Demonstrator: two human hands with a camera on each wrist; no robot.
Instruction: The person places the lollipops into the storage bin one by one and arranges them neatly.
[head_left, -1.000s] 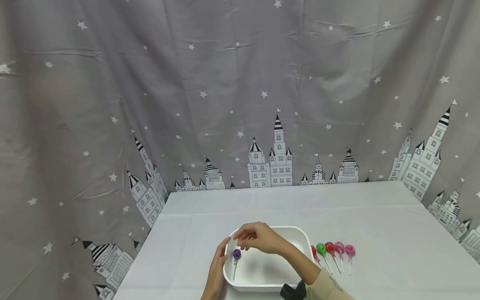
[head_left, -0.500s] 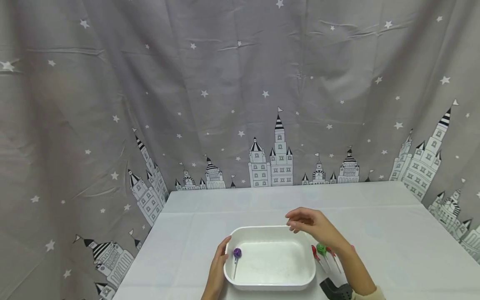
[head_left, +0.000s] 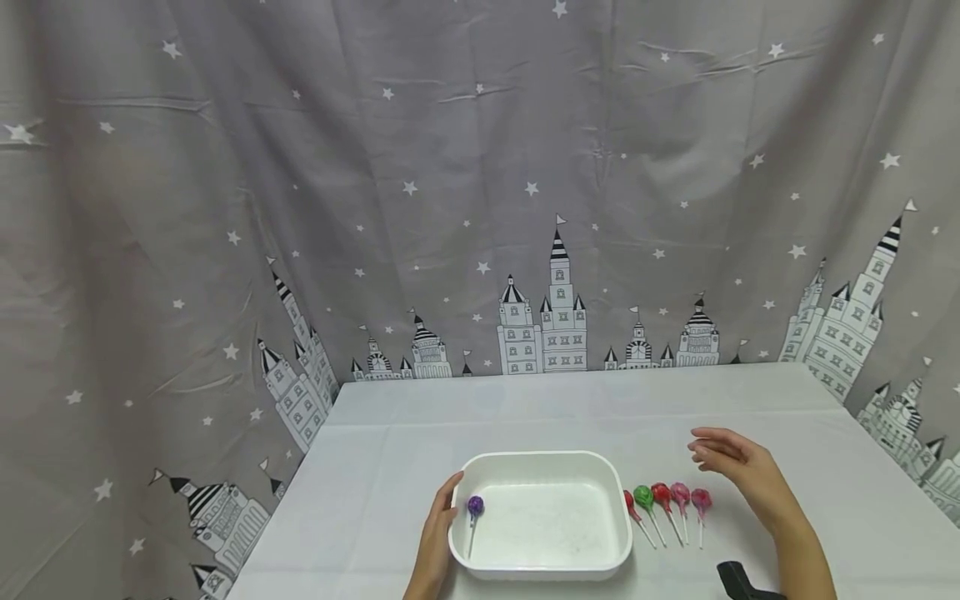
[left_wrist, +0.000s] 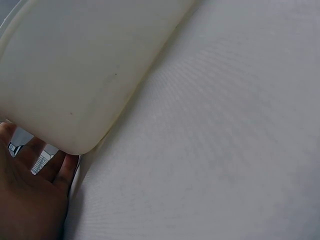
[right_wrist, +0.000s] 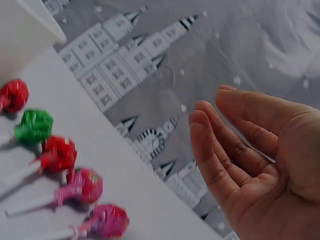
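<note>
A white rectangular tray [head_left: 542, 569] sits near the table's front edge, and a purple lollipop [head_left: 475, 506] lies in its left end. My left hand [head_left: 438, 533] rests flat against the tray's left wall [left_wrist: 75, 85], fingers straight. To the tray's right lies a row of several lollipops: red [head_left: 627, 502], green [head_left: 642, 497], red [head_left: 660, 493] and two pink [head_left: 701, 500]. My right hand [head_left: 738, 467] hovers just beyond the row's right end, fingers relaxed and holding nothing [right_wrist: 245, 165]. The right wrist view shows the same lollipops [right_wrist: 85, 185] below the palm.
A white cloth covers the table [head_left: 570, 408]. A grey curtain with stars and castles [head_left: 480, 208] hangs behind and at both sides. A black wrist strap [head_left: 738, 579] shows at the bottom right.
My right hand has left the purple lollipop in the tray and swung right across the tray to beyond the lollipop row. The left hand has stayed at the tray's wall.
</note>
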